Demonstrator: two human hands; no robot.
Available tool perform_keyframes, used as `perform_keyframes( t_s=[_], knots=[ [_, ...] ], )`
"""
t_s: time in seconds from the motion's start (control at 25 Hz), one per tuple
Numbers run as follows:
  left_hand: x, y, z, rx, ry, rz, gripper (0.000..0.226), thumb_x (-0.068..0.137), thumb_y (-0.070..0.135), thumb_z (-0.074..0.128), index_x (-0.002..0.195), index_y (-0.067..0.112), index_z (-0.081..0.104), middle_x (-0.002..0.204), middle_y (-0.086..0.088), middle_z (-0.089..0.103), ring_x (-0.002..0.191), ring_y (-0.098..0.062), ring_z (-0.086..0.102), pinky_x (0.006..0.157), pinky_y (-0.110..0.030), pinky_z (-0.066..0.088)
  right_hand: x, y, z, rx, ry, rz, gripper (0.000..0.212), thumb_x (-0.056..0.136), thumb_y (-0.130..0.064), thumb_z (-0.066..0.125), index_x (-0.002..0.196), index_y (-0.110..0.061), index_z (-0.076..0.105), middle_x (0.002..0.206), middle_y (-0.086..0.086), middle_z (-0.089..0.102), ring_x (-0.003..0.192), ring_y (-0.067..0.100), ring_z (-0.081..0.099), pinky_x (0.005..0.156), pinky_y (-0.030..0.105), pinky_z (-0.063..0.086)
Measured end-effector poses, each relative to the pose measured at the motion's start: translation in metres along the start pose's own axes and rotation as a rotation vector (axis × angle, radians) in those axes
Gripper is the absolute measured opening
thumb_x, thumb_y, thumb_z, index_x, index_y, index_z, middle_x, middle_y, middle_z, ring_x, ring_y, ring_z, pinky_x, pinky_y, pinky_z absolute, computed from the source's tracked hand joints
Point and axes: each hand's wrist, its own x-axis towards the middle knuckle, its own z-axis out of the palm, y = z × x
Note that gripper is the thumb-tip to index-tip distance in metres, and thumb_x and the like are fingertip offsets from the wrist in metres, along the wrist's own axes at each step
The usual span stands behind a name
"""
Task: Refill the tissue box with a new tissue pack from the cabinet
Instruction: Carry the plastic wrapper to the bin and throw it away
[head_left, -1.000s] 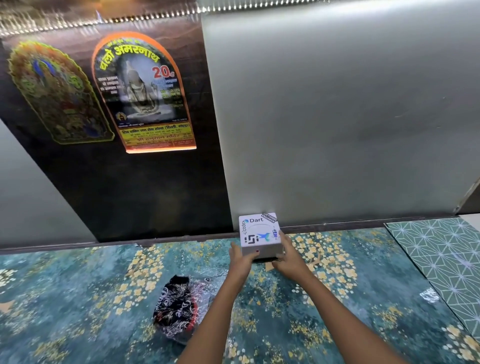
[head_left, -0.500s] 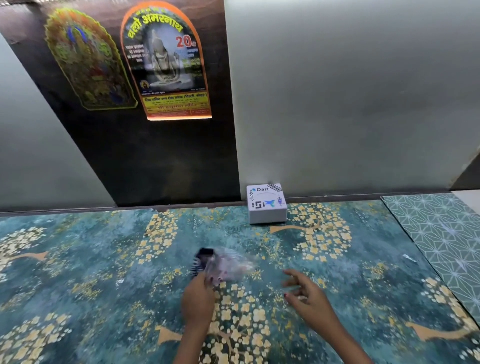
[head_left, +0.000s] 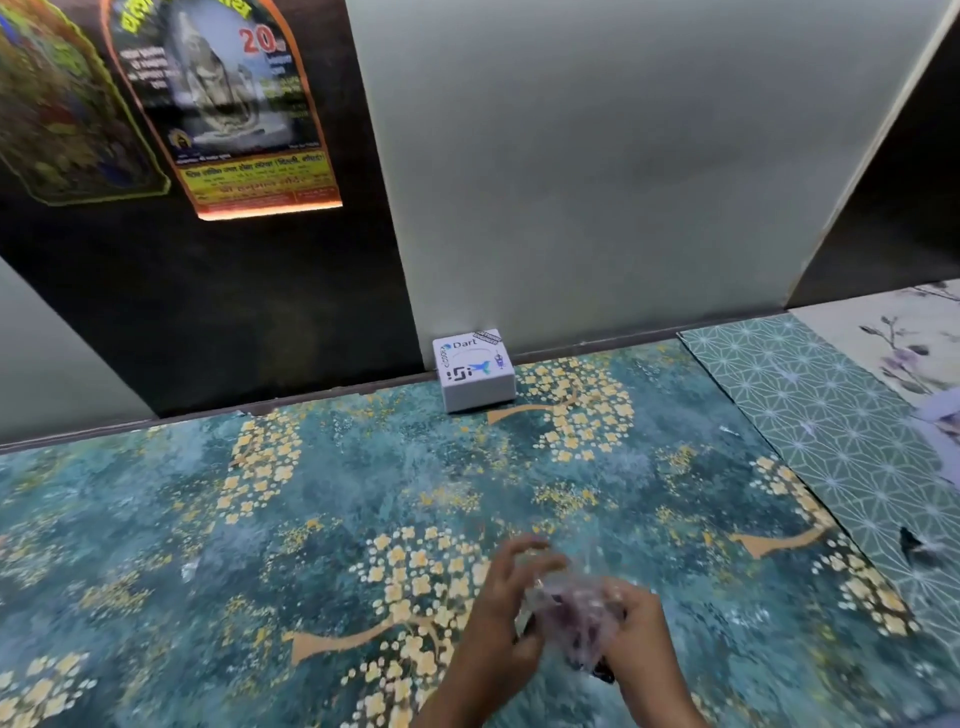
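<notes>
One white box (head_left: 475, 370) marked "Dart" by the wall; left hand (head_left: 501, 618) and right hand (head_left: 636, 631) both clutch one crinkly plastic wrapper (head_left: 574, 621).

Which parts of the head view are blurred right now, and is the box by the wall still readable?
Head view: both hands, left hand and right hand, and the clear plastic packet between them are motion-smeared, so its contents are unclear; the white box is sharp, "Dart" legible; the posters are soft; wide-angle bending tilts the wall edges.
</notes>
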Motion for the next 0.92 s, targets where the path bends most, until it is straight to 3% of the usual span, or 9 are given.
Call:
perform_keyframes(
  t_s=[0.12, 0.2, 0.24, 0.32, 0.44, 0.56, 0.64, 0.8, 0.92],
  knots=[
    [-0.021, 0.011, 0.009, -0.038, -0.251, 0.113, 0.036, 0.073, 0.012, 0.063, 0.103, 0.033, 0.060, 0.116, 0.000, 0.054, 0.113, 0.001, 0.049, 0.096, -0.011, 0.037, -0.017, 0.017, -0.014, 0.526, 0.048, 0.269, 0.026, 0.072, 0.016, 0.053, 0.058, -0.003, 0.064, 0.048, 0.015, 0.061, 0.044, 0.026, 0.054, 0.039, 0.022, 0.047],
    [-0.034, 0.017, 0.019, 0.023, -0.131, 0.134, 0.028, 0.073, 0.016, 0.067, 0.095, 0.032, 0.062, 0.102, 0.013, 0.055, 0.098, 0.009, 0.052, 0.085, -0.007, 0.041, -0.038, 0.009, -0.020, 0.760, -0.080, 0.298, 0.016, 0.052, 0.002, 0.068, 0.068, 0.001, 0.067, 0.061, 0.017, 0.063, 0.050, 0.024, 0.057, 0.046, 0.025, 0.052],
    [-0.040, 0.022, 0.022, 0.034, -0.047, 0.112, 0.023, 0.073, 0.016, 0.068, 0.089, 0.031, 0.064, 0.091, 0.023, 0.053, 0.087, 0.010, 0.053, 0.076, -0.005, 0.041, -0.049, 0.003, -0.026, 0.817, -0.188, 0.277, 0.041, 0.034, -0.005, 0.075, 0.075, 0.001, 0.070, 0.069, 0.018, 0.066, 0.058, 0.025, 0.060, 0.053, 0.028, 0.055],
    [-0.057, 0.037, 0.028, -0.015, 0.041, 0.028, 0.011, 0.068, 0.021, 0.067, 0.074, 0.030, 0.065, 0.075, 0.023, 0.055, 0.068, 0.006, 0.052, 0.060, -0.010, 0.040, -0.077, -0.010, -0.048, 0.732, -0.386, 0.215, 0.076, 0.019, -0.005, 0.077, 0.095, -0.005, 0.070, 0.086, 0.016, 0.070, 0.075, 0.025, 0.065, 0.066, 0.029, 0.056],
    [-0.094, 0.076, 0.047, -0.283, -0.021, -0.146, 0.001, 0.059, 0.025, 0.067, 0.059, 0.026, 0.067, 0.061, 0.012, 0.062, 0.049, -0.003, 0.055, 0.042, -0.023, 0.047, -0.133, -0.019, -0.098, 0.294, -0.499, 0.135, 0.084, 0.040, -0.002, 0.077, 0.120, -0.014, 0.055, 0.106, 0.007, 0.067, 0.085, 0.011, 0.065, 0.063, 0.024, 0.057],
    [-0.145, 0.112, 0.087, -0.390, -0.165, -0.137, 0.008, 0.062, 0.010, 0.068, 0.057, 0.016, 0.071, 0.055, 0.007, 0.065, 0.047, -0.003, 0.058, 0.042, -0.017, 0.046, -0.191, -0.003, -0.159, -0.149, -0.269, -0.093, 0.098, 0.034, -0.035, 0.091, 0.123, -0.019, 0.053, 0.088, -0.010, 0.069, 0.068, -0.010, 0.061, 0.055, 0.008, 0.047],
    [-0.182, 0.137, 0.120, -0.401, -0.330, -0.191, 0.011, 0.059, 0.004, 0.065, 0.061, 0.011, 0.073, 0.055, 0.004, 0.066, 0.045, -0.006, 0.057, 0.041, -0.016, 0.045, -0.239, 0.010, -0.205, -0.307, -0.154, -0.216, 0.090, 0.031, -0.048, 0.088, 0.115, -0.042, 0.056, 0.075, -0.017, 0.069, 0.070, -0.011, 0.060, 0.061, 0.007, 0.045],
    [-0.240, 0.190, 0.181, -0.418, -0.639, -0.270, 0.015, 0.067, 0.005, 0.059, 0.073, 0.010, 0.072, 0.049, 0.000, 0.062, 0.032, -0.006, 0.053, 0.031, -0.015, 0.041, -0.321, 0.040, -0.269, -0.168, 0.080, -0.241, 0.044, 0.056, 0.005, 0.080, 0.081, -0.030, 0.070, 0.067, -0.015, 0.073, 0.070, 0.000, 0.064, 0.066, 0.012, 0.051],
    [-0.271, 0.224, 0.221, -0.548, -0.603, -0.327, 0.022, 0.073, 0.014, 0.059, 0.095, 0.018, 0.061, 0.056, 0.005, 0.067, 0.039, -0.010, 0.060, 0.040, -0.020, 0.050, -0.353, 0.059, -0.308, -0.071, 0.421, -0.223, 0.031, 0.058, 0.011, 0.077, 0.058, -0.019, 0.068, 0.052, -0.013, 0.070, 0.054, -0.001, 0.062, 0.056, 0.008, 0.049]
  ],
)
